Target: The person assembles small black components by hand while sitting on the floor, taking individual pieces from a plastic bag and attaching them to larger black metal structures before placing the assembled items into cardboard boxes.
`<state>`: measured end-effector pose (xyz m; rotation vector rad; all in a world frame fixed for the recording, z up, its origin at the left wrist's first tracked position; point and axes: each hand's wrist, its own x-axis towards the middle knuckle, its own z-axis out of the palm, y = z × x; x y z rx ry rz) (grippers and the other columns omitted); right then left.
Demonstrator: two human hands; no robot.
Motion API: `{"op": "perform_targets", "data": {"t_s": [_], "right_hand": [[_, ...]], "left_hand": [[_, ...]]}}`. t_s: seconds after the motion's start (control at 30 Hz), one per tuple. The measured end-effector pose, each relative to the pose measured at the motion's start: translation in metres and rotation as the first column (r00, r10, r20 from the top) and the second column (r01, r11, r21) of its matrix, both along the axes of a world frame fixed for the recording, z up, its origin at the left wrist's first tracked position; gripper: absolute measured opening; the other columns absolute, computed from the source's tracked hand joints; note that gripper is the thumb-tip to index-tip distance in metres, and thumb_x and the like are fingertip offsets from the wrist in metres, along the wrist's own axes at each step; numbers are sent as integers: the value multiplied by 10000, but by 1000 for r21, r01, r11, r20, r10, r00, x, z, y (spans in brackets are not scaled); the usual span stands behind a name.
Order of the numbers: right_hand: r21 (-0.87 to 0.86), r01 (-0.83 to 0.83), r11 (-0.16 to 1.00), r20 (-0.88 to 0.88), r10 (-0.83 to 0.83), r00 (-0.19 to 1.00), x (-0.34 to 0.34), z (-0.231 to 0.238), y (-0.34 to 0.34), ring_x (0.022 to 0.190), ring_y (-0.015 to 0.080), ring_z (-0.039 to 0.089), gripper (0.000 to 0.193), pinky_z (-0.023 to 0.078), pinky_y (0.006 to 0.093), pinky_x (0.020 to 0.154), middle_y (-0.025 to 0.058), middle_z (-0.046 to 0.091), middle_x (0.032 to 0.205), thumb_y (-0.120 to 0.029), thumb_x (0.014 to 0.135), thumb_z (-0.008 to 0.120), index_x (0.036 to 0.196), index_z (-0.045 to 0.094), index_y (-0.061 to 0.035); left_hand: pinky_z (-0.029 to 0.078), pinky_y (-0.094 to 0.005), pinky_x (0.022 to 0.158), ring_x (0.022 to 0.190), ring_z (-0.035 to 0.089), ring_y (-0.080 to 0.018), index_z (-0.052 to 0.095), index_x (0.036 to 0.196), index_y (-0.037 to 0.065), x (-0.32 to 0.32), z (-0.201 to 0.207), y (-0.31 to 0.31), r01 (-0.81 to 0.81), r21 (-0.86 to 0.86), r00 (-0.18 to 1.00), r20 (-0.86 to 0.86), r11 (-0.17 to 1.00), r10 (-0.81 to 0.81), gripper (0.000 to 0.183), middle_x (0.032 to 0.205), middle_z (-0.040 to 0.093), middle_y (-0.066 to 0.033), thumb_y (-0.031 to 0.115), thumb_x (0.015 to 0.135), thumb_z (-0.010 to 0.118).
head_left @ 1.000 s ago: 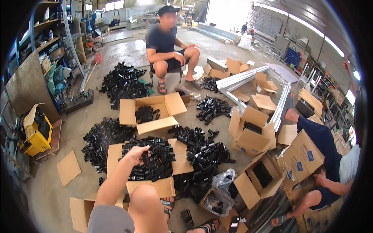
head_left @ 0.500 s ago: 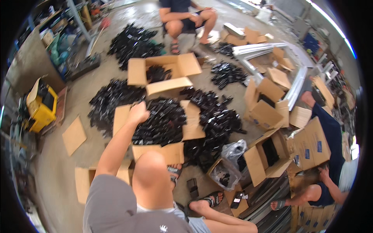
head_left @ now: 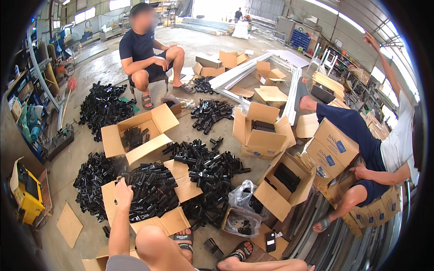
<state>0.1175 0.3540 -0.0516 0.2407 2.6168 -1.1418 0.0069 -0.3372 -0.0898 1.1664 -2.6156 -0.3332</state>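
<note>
My left hand reaches over the left flap of an open cardboard box heaped with small black parts. Its fingers are curled together at the heap's left edge; what they hold, if anything, cannot be made out. The box's front flap lies folded outward by my knee, and its right flap leans over the neighbouring heap. More loose black parts lie in a left pile and a right pile. My right hand is out of view.
Beyond stands another open carton with a few black parts. A person sits behind it. At right, another person sits beside a closed carton, one arm raised. Open cartons, a plastic-lined box and a phone lie nearer.
The view has tilted up and swung right, bringing more of the workshop and both other people into sight. My left hand stays by the box's left side. The right person's arm now shows raised.
</note>
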Motion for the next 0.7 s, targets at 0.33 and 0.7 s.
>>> {"op": "perform_targets", "data": {"t_s": [0.33, 0.7], "right_hand": [[-46, 848, 528, -103, -847, 522, 84, -38, 216, 979, 285, 688, 633, 522, 387, 935, 139, 770, 1009, -571, 1027, 504, 1032, 791, -7], [-74, 814, 577, -170, -811, 559, 80, -45, 225, 1042, 276, 683, 555, 511, 393, 958, 145, 768, 1068, -495, 1042, 510, 1069, 790, -17]], "left_hand": [[550, -480, 904, 1047, 696, -366, 693, 1252, 71, -5, -8, 2, 56, -78, 997, 50, 995, -52, 428, 1099, 741, -192, 171, 845, 781], [520, -462, 995, 1132, 675, -365, 720, 1208, 82, -17, 24, -3, 51, 54, 999, 7, 997, -52, 396, 1154, 737, -173, 268, 864, 783]]}}
